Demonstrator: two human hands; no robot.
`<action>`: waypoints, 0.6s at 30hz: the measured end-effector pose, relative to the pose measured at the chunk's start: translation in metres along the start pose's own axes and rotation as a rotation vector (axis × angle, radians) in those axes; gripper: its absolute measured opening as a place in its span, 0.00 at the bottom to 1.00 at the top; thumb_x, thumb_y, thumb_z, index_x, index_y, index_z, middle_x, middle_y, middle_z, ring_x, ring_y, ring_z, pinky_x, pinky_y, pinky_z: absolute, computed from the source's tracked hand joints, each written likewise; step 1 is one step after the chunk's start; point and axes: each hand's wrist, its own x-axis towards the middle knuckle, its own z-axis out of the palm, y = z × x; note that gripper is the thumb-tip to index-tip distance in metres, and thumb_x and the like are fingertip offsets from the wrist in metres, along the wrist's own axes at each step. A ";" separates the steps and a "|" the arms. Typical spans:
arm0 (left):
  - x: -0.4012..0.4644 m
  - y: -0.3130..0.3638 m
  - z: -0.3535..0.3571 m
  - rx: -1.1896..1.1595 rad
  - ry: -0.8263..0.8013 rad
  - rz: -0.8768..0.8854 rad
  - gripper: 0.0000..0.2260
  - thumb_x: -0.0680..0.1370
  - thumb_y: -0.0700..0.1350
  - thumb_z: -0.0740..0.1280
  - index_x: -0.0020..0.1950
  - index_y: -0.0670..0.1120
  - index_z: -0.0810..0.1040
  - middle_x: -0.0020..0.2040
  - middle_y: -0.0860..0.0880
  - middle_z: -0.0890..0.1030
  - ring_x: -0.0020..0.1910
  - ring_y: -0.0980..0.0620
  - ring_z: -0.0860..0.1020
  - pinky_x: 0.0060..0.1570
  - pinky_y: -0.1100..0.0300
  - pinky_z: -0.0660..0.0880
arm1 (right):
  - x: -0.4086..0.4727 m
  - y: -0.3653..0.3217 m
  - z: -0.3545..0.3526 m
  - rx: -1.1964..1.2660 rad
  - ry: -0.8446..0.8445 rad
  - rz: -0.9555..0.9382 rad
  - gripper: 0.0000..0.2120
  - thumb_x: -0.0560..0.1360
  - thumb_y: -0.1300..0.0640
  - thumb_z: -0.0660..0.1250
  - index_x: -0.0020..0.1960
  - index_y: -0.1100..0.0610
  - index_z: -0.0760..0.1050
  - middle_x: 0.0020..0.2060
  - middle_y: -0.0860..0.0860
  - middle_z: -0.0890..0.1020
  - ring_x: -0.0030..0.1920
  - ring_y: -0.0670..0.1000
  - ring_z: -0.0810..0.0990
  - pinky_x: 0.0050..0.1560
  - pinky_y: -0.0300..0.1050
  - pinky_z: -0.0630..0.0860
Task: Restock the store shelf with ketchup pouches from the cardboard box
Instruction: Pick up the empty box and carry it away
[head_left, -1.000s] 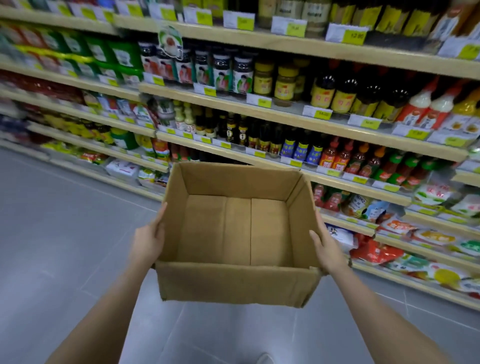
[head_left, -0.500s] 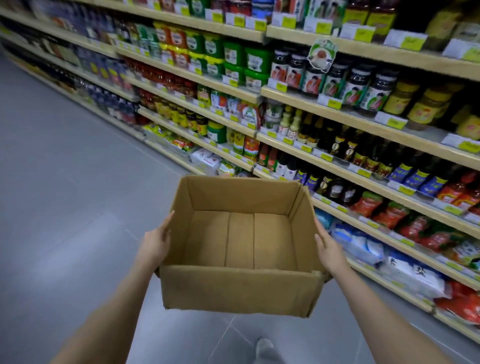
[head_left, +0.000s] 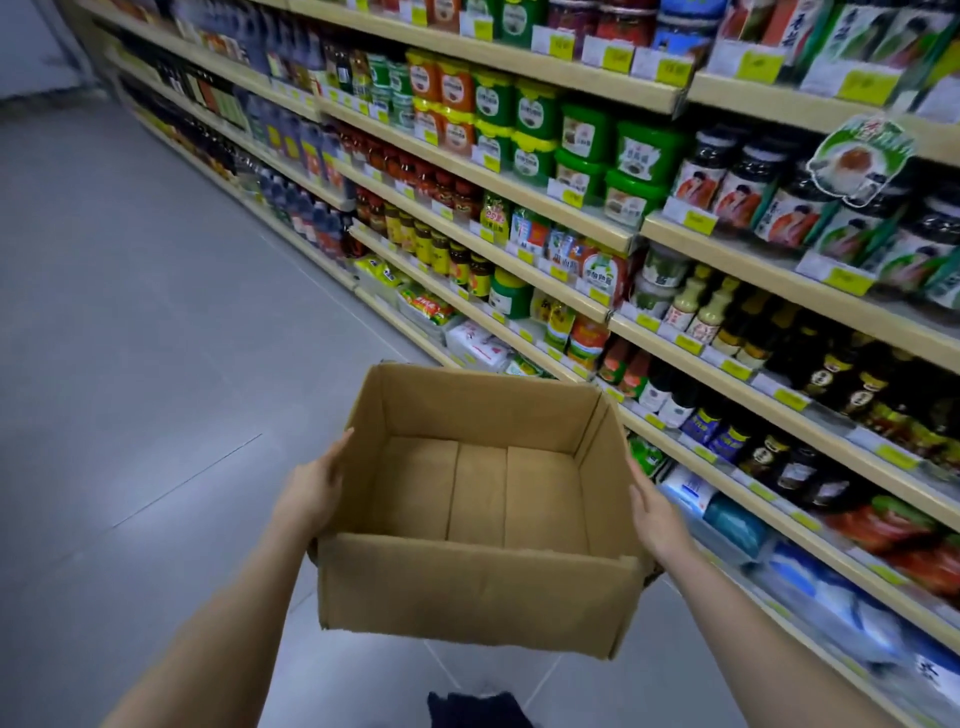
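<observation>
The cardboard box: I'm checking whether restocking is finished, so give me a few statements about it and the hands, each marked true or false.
1. The cardboard box has nothing inside; its bare bottom shows. True.
2. The left hand holds the box's left wall while the right hand holds the right wall. True.
3. The box rests on the floor. False: both hands carry it above the floor.
4. The box's top is sealed shut. False: it is open at the top.
5. The shelves stand to the person's right, stocked with jars, bottles and pouches. True.
6. One hand holds a ketchup pouch. False: both hands are on the box only.
</observation>
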 end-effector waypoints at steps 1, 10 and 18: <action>0.013 -0.004 -0.002 -0.003 0.000 -0.001 0.25 0.81 0.40 0.54 0.75 0.58 0.56 0.50 0.38 0.80 0.38 0.48 0.75 0.39 0.55 0.70 | 0.012 -0.009 0.004 -0.007 -0.007 0.003 0.23 0.82 0.55 0.48 0.74 0.42 0.51 0.61 0.63 0.76 0.54 0.63 0.77 0.54 0.58 0.75; 0.153 -0.059 -0.027 0.022 -0.071 0.099 0.26 0.80 0.39 0.54 0.75 0.59 0.55 0.45 0.39 0.80 0.39 0.43 0.77 0.35 0.56 0.69 | 0.080 -0.084 0.068 0.030 0.059 0.096 0.22 0.81 0.55 0.49 0.74 0.41 0.52 0.63 0.62 0.75 0.53 0.63 0.78 0.48 0.52 0.74; 0.302 -0.107 -0.078 0.085 -0.239 0.275 0.27 0.80 0.39 0.54 0.75 0.59 0.52 0.45 0.40 0.80 0.36 0.48 0.74 0.39 0.52 0.72 | 0.102 -0.172 0.162 0.121 0.226 0.277 0.22 0.81 0.56 0.49 0.74 0.43 0.53 0.62 0.64 0.75 0.57 0.65 0.77 0.55 0.56 0.74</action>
